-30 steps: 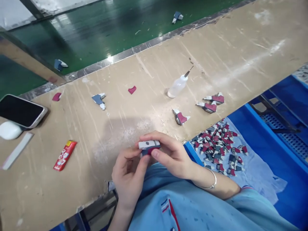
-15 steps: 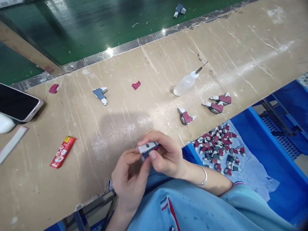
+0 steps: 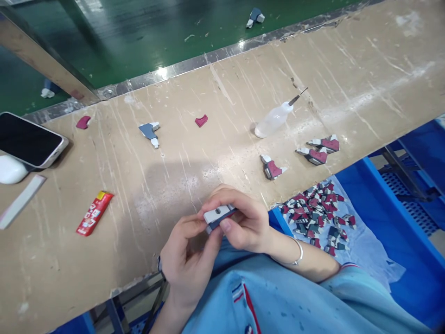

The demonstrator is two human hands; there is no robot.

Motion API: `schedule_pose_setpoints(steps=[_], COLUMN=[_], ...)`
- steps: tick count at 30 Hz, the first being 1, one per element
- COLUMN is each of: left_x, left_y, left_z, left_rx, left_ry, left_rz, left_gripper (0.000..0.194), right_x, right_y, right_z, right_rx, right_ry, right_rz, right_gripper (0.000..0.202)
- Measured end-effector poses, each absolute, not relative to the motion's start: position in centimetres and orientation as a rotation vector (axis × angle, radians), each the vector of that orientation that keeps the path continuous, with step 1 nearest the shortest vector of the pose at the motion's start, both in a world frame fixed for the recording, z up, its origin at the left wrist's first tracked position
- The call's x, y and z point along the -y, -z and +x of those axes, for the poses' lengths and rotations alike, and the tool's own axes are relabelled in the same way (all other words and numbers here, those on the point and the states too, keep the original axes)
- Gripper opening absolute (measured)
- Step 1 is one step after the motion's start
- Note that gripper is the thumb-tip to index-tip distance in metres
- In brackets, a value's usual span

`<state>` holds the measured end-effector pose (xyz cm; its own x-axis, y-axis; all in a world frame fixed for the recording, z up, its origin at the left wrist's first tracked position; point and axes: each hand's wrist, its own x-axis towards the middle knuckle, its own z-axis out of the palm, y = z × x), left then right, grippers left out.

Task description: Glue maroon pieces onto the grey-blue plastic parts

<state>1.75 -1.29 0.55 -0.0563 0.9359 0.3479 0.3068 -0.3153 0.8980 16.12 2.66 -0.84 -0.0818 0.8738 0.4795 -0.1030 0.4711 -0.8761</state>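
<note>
A small white and dark blue-grey part [image 3: 217, 214] is pinched between both hands near the table's front edge; a dark round spot shows on its white face. My left hand [image 3: 189, 257] grips its left end with thumb and fingers. Closed round its right end, my right hand [image 3: 243, 222] has the thumb against the dark side. Beyond the hands lie a blue-grey and white part [image 3: 149, 133] and a small red piece [image 3: 201, 120]. To the right, a red and grey part [image 3: 272, 167] and two similar ones [image 3: 315, 155] rest near the edge.
A translucent bottle [image 3: 273, 121] with a needle tip lies on the table [image 3: 167, 185]. At left are a phone [image 3: 29, 139], a white case [image 3: 12, 170], a pale strip [image 3: 21, 202] and a red packet [image 3: 94, 213]. A blue bin [image 3: 396, 232] holds several parts.
The view has shifted slightly, and another part now shows on the green surface at upper left. Both hands keep hold of the small part, whose white face shows a little more.
</note>
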Motion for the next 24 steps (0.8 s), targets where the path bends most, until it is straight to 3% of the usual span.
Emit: schedule_pose_setpoints(steps=[10, 24], left_x=[1.5, 1.7], left_y=[-0.1, -0.6], left_z=[1.7, 1.8], left_rx=[-1.318, -1.393], left_ry=[-1.382, -1.364], left_rz=[1.616, 1.579], left_gripper=[0.016, 0.011], right_x=[-2.8, -2.5], right_y=[0.8, 0.5], right_z=[15.9, 16.6], right_rx=[1.411, 1.435], right_ry=[-0.908, -1.012], right_rz=[-0.729, -0.691], right_gripper=[0.013, 0.021])
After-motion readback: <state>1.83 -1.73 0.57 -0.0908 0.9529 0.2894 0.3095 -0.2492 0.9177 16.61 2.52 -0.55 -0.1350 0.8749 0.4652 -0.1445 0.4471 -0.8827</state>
